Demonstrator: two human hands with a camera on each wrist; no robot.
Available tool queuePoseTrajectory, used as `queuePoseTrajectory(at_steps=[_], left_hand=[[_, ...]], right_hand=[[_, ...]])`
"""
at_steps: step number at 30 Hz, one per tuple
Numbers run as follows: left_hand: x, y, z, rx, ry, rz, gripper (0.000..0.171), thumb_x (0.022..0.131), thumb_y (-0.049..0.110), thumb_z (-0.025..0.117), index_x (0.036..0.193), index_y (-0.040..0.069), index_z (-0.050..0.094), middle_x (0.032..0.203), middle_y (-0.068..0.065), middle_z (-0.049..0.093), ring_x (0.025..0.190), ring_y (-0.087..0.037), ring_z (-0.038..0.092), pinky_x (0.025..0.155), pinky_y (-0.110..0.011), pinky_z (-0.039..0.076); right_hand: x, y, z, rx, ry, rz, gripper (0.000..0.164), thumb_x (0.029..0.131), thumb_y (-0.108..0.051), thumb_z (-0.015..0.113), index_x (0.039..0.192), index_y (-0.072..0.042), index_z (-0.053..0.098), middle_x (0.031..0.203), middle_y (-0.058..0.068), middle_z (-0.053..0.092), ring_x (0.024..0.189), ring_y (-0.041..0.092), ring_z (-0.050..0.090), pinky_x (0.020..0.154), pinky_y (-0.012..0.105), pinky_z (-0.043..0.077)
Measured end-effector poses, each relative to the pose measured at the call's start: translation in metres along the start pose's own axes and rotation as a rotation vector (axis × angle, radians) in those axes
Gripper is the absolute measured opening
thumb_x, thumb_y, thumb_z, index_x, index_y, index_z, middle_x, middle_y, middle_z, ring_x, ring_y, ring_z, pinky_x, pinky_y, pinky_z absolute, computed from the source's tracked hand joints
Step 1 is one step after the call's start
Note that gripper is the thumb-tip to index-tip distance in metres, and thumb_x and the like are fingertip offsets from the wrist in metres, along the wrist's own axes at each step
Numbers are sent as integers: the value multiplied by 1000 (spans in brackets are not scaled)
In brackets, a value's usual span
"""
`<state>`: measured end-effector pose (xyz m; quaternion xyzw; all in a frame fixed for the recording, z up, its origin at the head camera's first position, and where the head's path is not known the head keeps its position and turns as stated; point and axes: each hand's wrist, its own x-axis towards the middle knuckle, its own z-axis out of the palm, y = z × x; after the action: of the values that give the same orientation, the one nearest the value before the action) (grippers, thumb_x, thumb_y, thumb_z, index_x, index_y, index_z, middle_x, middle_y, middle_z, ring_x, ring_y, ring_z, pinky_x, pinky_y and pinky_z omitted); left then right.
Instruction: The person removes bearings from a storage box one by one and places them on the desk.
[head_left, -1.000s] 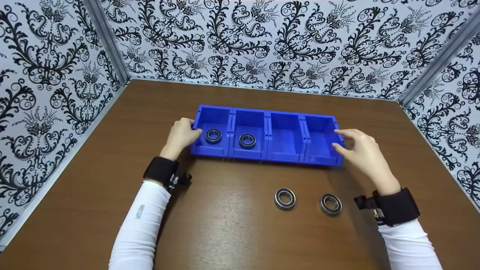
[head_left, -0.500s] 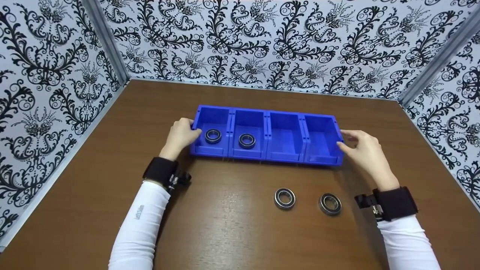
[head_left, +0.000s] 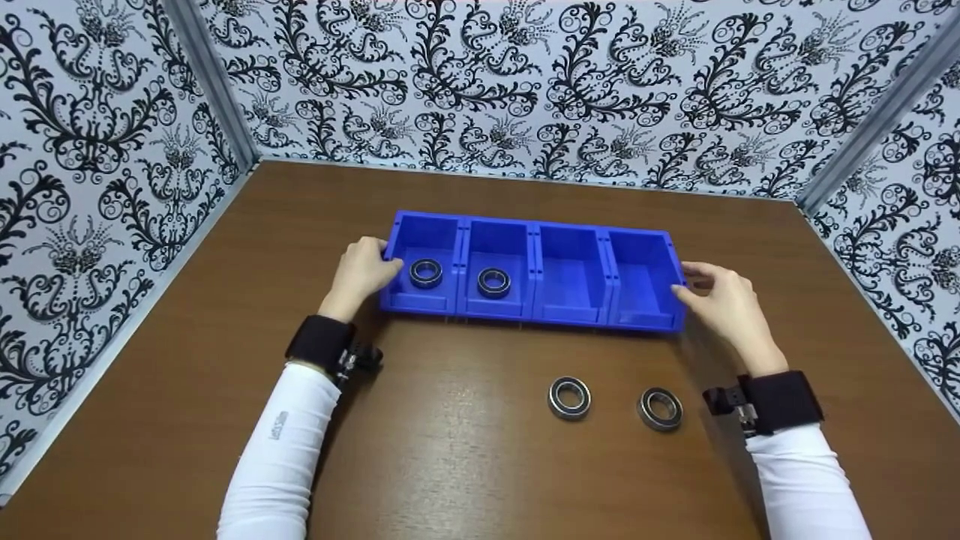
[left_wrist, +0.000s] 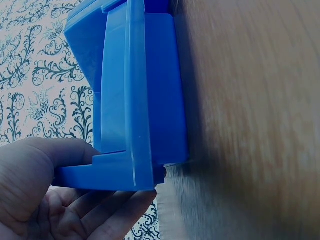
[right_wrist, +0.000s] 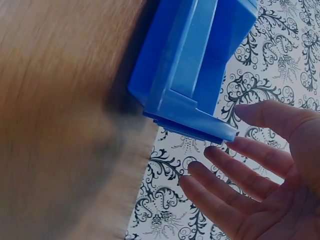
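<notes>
A row of joined blue bins (head_left: pixel 570 319) sits on the wooden table, with a ball bearing (head_left: pixel 426 274) in the leftmost compartment and another bearing (head_left: pixel 493 283) in the one beside it. My left hand (head_left: pixel 360 271) grips the row's left end wall, thumb inside and fingers outside; the left wrist view shows the wall (left_wrist: pixel 100 170) between them. At the opposite end is my right hand (head_left: pixel 721 304). Its fingers (right_wrist: pixel 240 167) are spread and loosely bent by the outer wall, and the thumb stands apart from the wall.
Two more bearings, one (head_left: pixel 569 398) nearer the middle and one (head_left: pixel 661 409) to its right, lie on the table (head_left: pixel 450 465) in front of the bins. Patterned panels (head_left: pixel 510 97) with grey corner posts (head_left: pixel 217 82) enclose the back and sides.
My right hand has shifted slightly right and down, from over the rightmost compartment's edge to just outside it. The left hand, bins and bearings stay in place.
</notes>
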<state>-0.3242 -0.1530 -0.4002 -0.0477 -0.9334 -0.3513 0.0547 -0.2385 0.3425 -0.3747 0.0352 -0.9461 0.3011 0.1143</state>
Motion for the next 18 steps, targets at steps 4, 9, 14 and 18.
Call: queuePoseTrajectory(at_steps=[4, 9, 14, 18], left_hand=[[-1, 0, -1, 0, -1, 0, 15, 89, 13, 64, 89, 0, 71, 81, -11, 63, 79, -30, 56, 76, -48, 48], [-1, 0, -1, -5, -8, 2, 16, 89, 14, 64, 91, 0, 72, 81, -10, 63, 78, -30, 56, 73, -45, 47], [-1, 1, -1, -6, -15, -7, 17, 89, 14, 64, 93, 0, 73, 84, -12, 65, 80, -31, 57, 74, -46, 48], [-1, 1, -1, -7, -5, -8, 17, 89, 14, 63, 91, 0, 72, 83, -11, 65, 79, -30, 57, 74, -45, 48]], right_hand=[[3, 3, 3, 9, -15, 12, 50, 98, -13, 71, 139, 12, 58, 129, 33, 64, 114, 51, 66, 100, 62, 47], [5, 5, 4, 4, -41, 42, 52, 99, -16, 70, 141, 12, 56, 133, 33, 62, 116, 50, 65, 102, 63, 46], [9, 9, 6, -17, -77, 60, 53, 100, -19, 69, 140, 13, 55, 133, 35, 61, 117, 52, 64, 101, 64, 46], [13, 12, 8, -32, -95, 61, 55, 100, -20, 69, 139, 15, 54, 129, 38, 61, 116, 53, 63, 98, 65, 47]])
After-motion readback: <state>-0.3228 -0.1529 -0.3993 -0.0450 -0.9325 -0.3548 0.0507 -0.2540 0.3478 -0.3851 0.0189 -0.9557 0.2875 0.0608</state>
